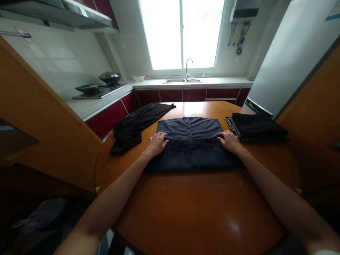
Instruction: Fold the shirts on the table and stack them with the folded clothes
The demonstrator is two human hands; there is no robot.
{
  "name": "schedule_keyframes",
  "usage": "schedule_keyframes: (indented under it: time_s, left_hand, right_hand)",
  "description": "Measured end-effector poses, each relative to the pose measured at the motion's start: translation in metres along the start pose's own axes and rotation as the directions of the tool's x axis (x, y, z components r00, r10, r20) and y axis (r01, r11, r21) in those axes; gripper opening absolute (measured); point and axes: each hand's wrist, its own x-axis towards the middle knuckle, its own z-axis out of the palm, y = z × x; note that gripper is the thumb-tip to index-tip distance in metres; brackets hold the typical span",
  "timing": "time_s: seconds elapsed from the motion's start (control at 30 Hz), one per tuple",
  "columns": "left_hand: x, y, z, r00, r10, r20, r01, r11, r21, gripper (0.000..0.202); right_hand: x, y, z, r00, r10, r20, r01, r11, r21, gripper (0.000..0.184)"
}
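Observation:
A dark blue shirt (190,156) lies on the wooden table in front of me, with a placket-like strip down its middle and a fold line running across it. At the left end of that fold, my left hand (157,144) pinches the cloth between thumb and fingers. My right hand (230,141) grips the fold's opposite end in the same way. The layers under the fold are hidden.
Black trousers (138,122) lie bent on the left of the table (202,209). A stack of folded dark clothes (259,127) sits at the right. Beyond are a counter with a sink (174,80), a stove (102,91) with pans, and a fridge (289,53).

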Motion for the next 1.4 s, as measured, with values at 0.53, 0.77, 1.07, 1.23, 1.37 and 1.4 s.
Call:
schedule_keyframes:
  time_s: [0.53,0.77,1.07,1.23,1.37,1.4]
  left_hand:
    - [-0.079,0.079,0.031,0.908,0.362,0.21,-0.377,0.926,0.034,0.072]
    - [-0.111,0.021,0.0,0.897,0.359,0.257,-0.383,0.922,0.049,0.076]
    - [-0.136,-0.053,-0.033,0.895,0.383,0.227,-0.4,0.916,0.032,0.059]
    - [-0.142,-0.058,-0.04,0.849,0.5,0.17,-0.513,0.857,0.041,0.05]
    - [-0.139,-0.057,-0.033,0.822,0.564,0.073,-0.568,0.822,0.05,0.05]
    - [-0.138,-0.058,-0.031,0.819,0.572,0.048,-0.574,0.817,0.053,0.05]
  right_hand:
    - [-0.085,-0.065,0.028,0.916,-0.356,0.187,0.36,0.933,0.009,0.061]
    - [-0.096,0.001,0.008,0.936,-0.314,0.16,0.324,0.945,-0.041,0.06]
    - [-0.118,0.059,-0.024,0.873,-0.431,0.226,0.426,0.902,0.075,0.072]
    - [-0.123,0.068,-0.035,0.814,-0.558,0.163,0.549,0.83,0.098,0.052]
    - [-0.121,0.067,-0.034,0.752,-0.654,0.085,0.646,0.756,0.1,0.055]
    - [-0.121,0.067,-0.035,0.736,-0.675,0.062,0.668,0.737,0.099,0.057]
